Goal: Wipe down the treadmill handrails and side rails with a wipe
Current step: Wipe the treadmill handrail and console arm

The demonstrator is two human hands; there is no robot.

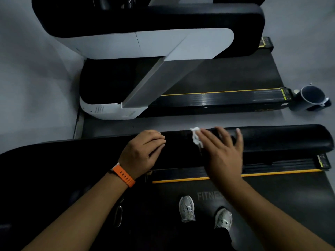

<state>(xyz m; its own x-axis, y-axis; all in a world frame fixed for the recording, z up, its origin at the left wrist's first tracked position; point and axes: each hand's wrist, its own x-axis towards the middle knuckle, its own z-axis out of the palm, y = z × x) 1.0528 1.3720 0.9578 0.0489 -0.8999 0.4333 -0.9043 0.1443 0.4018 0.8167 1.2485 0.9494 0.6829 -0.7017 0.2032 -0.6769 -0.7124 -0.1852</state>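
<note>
The person is in the wiping step, working on the long black handrail (272, 138). The right hand (223, 151) lies flat with straight, spread fingers and presses the white wipe (195, 135) onto the top of the handrail, about halfway along it. The left hand (143, 149) rests on the same handrail near the wipe, its fingers loosely bent and holding nothing. The end of the handrail looks not wiped yet, so I think the next move is to slide the wipe along to that end. The side rail (282, 164) below comes after. Grey letters (208, 196) on the belt read "FITNE"; the arm hides the rest. The small yellow labels are too small to read.
</note>
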